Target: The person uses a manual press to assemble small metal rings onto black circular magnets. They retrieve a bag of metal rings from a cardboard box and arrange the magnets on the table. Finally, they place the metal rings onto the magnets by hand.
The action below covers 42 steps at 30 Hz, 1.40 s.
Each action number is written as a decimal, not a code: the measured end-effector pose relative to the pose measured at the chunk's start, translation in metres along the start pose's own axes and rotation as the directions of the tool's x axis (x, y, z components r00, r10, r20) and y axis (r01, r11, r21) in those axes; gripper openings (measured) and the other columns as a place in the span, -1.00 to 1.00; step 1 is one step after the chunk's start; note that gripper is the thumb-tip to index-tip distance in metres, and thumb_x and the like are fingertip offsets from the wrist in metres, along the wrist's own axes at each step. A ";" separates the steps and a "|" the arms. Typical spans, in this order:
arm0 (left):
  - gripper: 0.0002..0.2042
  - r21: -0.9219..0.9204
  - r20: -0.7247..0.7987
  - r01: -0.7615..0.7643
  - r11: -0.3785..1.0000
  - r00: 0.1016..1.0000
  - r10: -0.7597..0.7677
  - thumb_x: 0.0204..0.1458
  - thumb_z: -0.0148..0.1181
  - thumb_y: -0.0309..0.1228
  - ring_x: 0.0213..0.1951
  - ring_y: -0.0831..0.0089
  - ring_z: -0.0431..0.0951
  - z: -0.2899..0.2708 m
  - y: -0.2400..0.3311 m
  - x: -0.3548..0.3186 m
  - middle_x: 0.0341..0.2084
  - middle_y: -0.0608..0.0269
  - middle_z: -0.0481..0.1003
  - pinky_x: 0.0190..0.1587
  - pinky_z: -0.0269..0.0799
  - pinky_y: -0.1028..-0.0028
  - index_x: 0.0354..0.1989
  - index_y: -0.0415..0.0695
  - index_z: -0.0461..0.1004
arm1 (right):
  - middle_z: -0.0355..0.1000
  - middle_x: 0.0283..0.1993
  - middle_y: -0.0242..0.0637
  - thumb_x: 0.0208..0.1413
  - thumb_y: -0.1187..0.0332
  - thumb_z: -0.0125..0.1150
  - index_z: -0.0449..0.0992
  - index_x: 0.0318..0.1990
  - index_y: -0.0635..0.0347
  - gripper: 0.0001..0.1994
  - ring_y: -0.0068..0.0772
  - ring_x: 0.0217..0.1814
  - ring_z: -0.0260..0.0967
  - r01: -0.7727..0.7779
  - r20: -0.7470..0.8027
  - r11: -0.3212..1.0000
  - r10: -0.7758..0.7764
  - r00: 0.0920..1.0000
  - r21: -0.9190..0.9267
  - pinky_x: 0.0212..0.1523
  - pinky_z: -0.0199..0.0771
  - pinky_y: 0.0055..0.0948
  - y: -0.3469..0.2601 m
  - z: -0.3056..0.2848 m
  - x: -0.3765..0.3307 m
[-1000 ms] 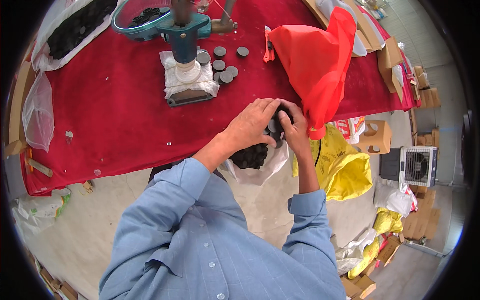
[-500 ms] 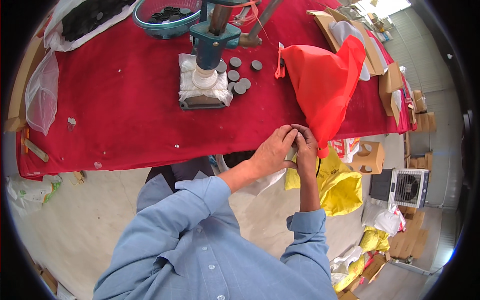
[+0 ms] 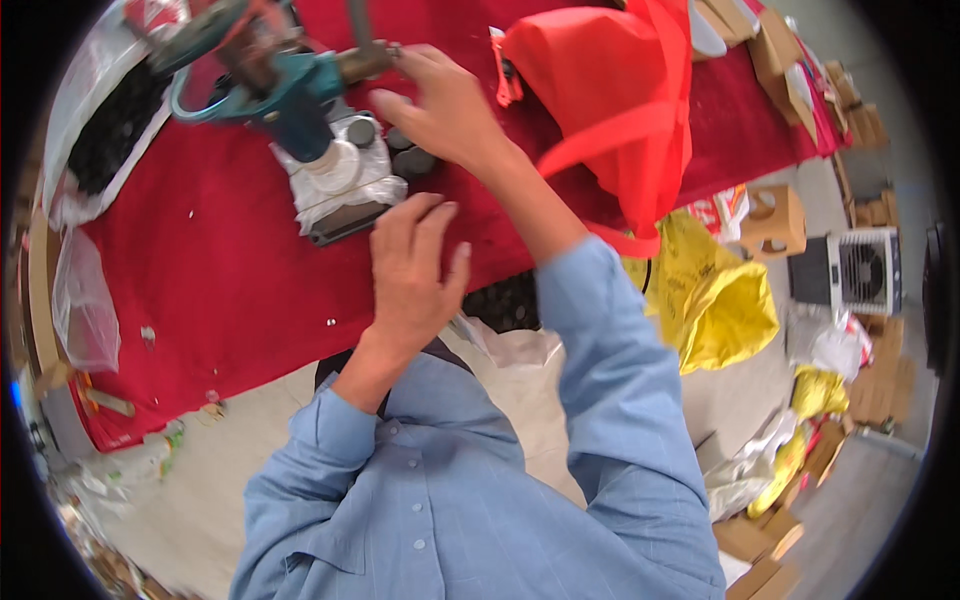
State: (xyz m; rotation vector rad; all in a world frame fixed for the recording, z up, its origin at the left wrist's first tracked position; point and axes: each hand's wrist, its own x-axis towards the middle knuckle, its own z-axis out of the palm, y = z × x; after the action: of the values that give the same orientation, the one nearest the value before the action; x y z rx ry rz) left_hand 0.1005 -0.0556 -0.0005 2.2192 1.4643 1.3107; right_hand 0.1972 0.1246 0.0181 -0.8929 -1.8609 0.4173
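Your right hand (image 3: 445,105) covers part of the grey discs (image 3: 400,150) beside the press (image 3: 300,110), so their count cannot be told; its palm side is hidden, as is whatever it may hold; your left hand (image 3: 410,275) likewise shows only its back; the press's upper frame is blurred and cut by the rim; the black bag (image 3: 505,300) sits mostly behind your sleeve.

One teal press (image 3: 300,110), one red bag (image 3: 610,90), perhaps three dark discs (image 3: 412,160), partly hidden.

The hands have parted: right hand (image 3: 445,105) now up by the press (image 3: 310,120) (left hand (image 3: 410,270) lower).
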 end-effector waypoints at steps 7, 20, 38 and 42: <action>-0.53 0.015 0.101 0.061 0.998 0.993 -0.062 -0.03 0.38 -0.61 0.17 0.00 0.43 0.011 -0.016 -0.008 0.11 -0.04 0.44 0.26 0.34 0.13 0.13 -0.26 0.48 | 0.57 0.19 -0.22 -0.11 -0.19 0.41 0.65 0.16 -0.06 -0.32 -0.08 0.31 0.47 -0.145 0.462 0.968 0.226 0.857 -0.203 0.27 0.47 -0.09 0.064 0.064 0.067; -0.56 0.015 0.089 0.127 0.992 0.988 -0.128 0.01 0.36 -0.59 0.18 0.01 0.42 0.007 -0.017 -0.006 0.12 -0.07 0.42 0.25 0.37 0.16 0.12 -0.28 0.48 | 0.64 0.00 -0.01 -0.10 -0.17 0.40 0.65 0.08 0.17 -0.32 0.00 0.03 0.61 -0.138 0.546 0.976 0.209 0.811 -0.168 0.10 0.57 -0.12 0.031 0.035 0.027; -0.35 0.101 0.030 0.158 0.982 0.986 -0.162 0.01 0.39 -0.50 0.22 -0.13 0.41 0.013 -0.011 -0.016 0.26 -0.21 0.30 0.26 0.34 0.04 0.29 -0.31 0.24 | 0.54 0.15 -0.29 0.06 -0.01 0.35 0.74 -0.07 -0.03 -0.62 -0.13 0.28 0.40 0.035 0.375 0.988 0.025 0.927 -0.152 0.30 0.28 0.01 0.016 -0.016 -0.063; -0.45 0.006 0.003 0.153 0.988 0.988 -0.153 -0.01 0.37 -0.55 0.21 -0.17 0.43 0.012 -0.007 -0.024 0.23 -0.21 0.33 0.23 0.37 0.03 0.17 -0.28 0.29 | 0.51 0.12 -0.29 -0.01 0.12 0.42 0.70 -0.06 -0.03 -0.65 -0.12 0.24 0.41 0.114 0.346 0.976 -0.044 0.937 -0.186 0.23 0.32 -0.03 -0.012 -0.041 -0.096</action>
State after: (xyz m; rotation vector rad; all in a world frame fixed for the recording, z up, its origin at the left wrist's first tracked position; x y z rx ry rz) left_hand 0.1016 -0.0681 -0.0255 2.0642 1.6038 1.2545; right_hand 0.2518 0.0415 -0.0163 -0.9201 -2.2831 0.3512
